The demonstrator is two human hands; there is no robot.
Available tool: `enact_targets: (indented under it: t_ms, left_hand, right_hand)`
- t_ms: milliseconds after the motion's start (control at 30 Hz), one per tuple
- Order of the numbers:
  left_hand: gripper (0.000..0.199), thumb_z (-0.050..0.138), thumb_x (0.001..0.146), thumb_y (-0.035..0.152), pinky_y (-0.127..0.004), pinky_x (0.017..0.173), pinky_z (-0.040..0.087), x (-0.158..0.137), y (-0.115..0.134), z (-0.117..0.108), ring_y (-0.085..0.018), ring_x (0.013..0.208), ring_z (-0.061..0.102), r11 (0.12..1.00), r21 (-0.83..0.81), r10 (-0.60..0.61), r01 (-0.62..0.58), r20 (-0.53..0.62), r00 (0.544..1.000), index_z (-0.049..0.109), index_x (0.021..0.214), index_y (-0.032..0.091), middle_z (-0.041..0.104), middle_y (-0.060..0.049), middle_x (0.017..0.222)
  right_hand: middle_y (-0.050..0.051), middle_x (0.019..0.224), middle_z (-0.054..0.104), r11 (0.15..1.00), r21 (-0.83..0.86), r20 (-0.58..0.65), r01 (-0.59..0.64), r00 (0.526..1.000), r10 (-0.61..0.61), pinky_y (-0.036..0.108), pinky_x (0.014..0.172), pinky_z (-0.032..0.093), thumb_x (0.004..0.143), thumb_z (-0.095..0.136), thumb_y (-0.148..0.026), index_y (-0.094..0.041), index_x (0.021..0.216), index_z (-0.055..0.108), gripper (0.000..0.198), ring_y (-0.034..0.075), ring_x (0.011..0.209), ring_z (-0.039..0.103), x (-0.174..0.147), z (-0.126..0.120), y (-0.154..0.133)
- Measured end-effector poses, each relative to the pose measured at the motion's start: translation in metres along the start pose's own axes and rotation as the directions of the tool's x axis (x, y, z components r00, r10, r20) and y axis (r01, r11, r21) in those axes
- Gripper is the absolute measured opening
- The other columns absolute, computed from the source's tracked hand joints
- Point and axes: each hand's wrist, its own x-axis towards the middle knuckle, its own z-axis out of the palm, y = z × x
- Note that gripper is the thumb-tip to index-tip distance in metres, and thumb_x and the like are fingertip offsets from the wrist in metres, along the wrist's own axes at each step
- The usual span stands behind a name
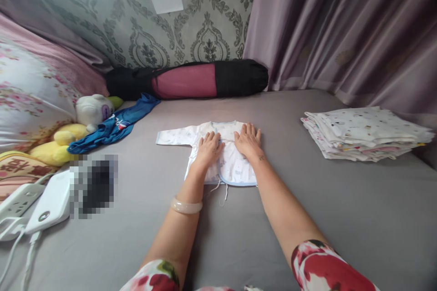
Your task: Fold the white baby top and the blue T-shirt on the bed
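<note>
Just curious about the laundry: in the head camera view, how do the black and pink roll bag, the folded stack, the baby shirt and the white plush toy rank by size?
1. black and pink roll bag
2. folded stack
3. baby shirt, near the stack's size; unsure
4. white plush toy

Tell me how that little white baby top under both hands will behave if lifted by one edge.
The baby top lies thin and flat, so it would probably droop limply. Its loose ties would likely dangle. It looks light and unlikely to slide much on the grey sheet.
</note>
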Motion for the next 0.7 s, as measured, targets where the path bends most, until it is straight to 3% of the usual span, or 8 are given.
enact_targets:
  t_ms: [167,300,500,700]
  left_hand:
    - [0.042,0.044,0.09,0.018,-0.043,0.107,0.04,0.005,-0.005,-0.009,-0.026,0.126,0.053,0.989,-0.145,0.013,-0.018,-0.033,0.999,0.05,0.132,0.015,0.059,-0.016,0.133]
    - [0.042,0.044,0.09,0.019,-0.039,0.099,0.047,0.007,-0.011,-0.019,-0.025,0.114,0.062,0.936,-0.342,-0.127,0.079,-0.12,0.985,0.054,0.13,0.015,0.063,-0.015,0.129]
    - [0.04,0.049,0.089,0.028,-0.038,0.096,0.049,0.006,-0.026,-0.033,-0.024,0.111,0.063,0.87,-0.463,-0.272,0.17,-0.162,0.948,0.058,0.125,0.014,0.067,-0.015,0.119]
    - [0.037,0.05,0.088,0.028,-0.036,0.094,0.05,0.003,-0.042,-0.045,-0.024,0.109,0.065,0.801,-0.554,-0.371,0.227,-0.164,0.914,0.062,0.119,0.013,0.069,-0.015,0.115]
  right_hand:
    - [0.016,0.162,0.014,0.984,0.093,0.074,0.149,0.985,-0.156,0.05,0.119,0.004,0.1,0.022,-0.038,-0.003,0.153,0.023,0.063,0.028,0.149,0.008,-0.012,-0.008,-0.025]
    - [0.014,0.163,0.012,0.96,0.154,0.08,0.236,0.965,-0.25,0.049,0.119,0.002,0.101,0.019,-0.04,-0.007,0.154,0.022,0.063,0.026,0.15,0.006,-0.025,-0.001,-0.046]
    - [0.014,0.162,0.018,0.954,0.13,-0.002,0.27,0.962,-0.272,0.048,0.119,0.001,0.1,0.022,-0.039,-0.007,0.152,0.027,0.061,0.025,0.149,0.009,-0.032,0.018,-0.051]
    - [0.012,0.162,0.018,0.957,0.117,0.017,0.267,0.963,-0.271,0.048,0.119,0.002,0.1,0.022,-0.041,-0.008,0.153,0.026,0.062,0.025,0.149,0.009,-0.03,0.018,-0.05]
